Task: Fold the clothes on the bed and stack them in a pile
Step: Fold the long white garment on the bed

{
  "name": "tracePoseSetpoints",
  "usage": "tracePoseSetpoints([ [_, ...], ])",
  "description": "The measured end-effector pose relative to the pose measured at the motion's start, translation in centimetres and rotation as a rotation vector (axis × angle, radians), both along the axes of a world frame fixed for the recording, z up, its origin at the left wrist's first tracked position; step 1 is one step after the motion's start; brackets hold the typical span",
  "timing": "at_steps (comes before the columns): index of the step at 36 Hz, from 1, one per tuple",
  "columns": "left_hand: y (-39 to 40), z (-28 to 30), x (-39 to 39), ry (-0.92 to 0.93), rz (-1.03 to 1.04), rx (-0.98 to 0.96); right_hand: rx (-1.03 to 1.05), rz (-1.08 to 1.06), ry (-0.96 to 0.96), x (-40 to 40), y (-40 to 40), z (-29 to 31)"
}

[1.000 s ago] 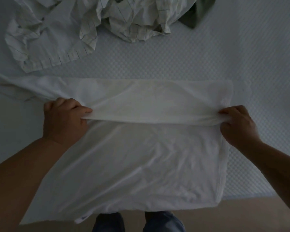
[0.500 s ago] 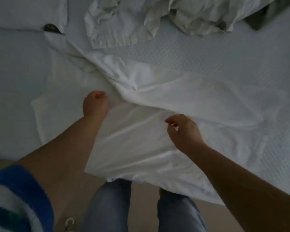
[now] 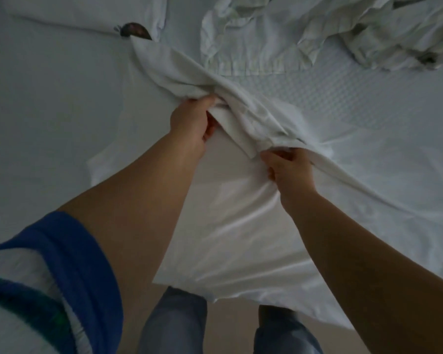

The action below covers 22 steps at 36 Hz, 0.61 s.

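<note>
Item: white cotton T-shirt [image 3: 241,226], bed-edge; left hand [image 3: 192,121] and right hand [image 3: 289,169] both pinch its bunched fold. Risk: uneven pull skews the crease.

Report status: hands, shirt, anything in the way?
Left hand and right hand both gripping white shirt. Fold unfinished. Crumpled clothes lie beyond, apart.

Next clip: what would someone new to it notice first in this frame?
Both hands meet mid-frame on a white shirt: the left hand grips a bunched fold, and the right hand pinches the cloth just below and to its right. The shirt drapes over the bed's near edge. A crumpled striped shirt lies at the top.
</note>
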<state>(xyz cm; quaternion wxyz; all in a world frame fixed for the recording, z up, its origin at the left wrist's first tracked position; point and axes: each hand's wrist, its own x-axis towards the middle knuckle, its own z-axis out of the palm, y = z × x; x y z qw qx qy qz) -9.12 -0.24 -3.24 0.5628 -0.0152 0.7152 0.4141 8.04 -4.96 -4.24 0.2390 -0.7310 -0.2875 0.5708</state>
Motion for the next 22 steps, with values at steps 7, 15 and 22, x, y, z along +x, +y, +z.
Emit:
tracePoseSetpoints([
  [7, -1.8, 1.1, -2.1, 0.176, -0.082, 0.203, 0.046, 0.072, -0.044, -2.4, -0.2, 0.9],
  [15, -5.3, 2.3, -7.1, 0.521, -0.13, 0.046, 0.032, 0.014, -0.038, -3.2, -1.5, 2.1],
  [22, -10.8, 1.6, -8.2, -0.272, 0.041, -0.042, -0.04, 0.088, 0.181, -4.1, -4.0, 2.1],
])
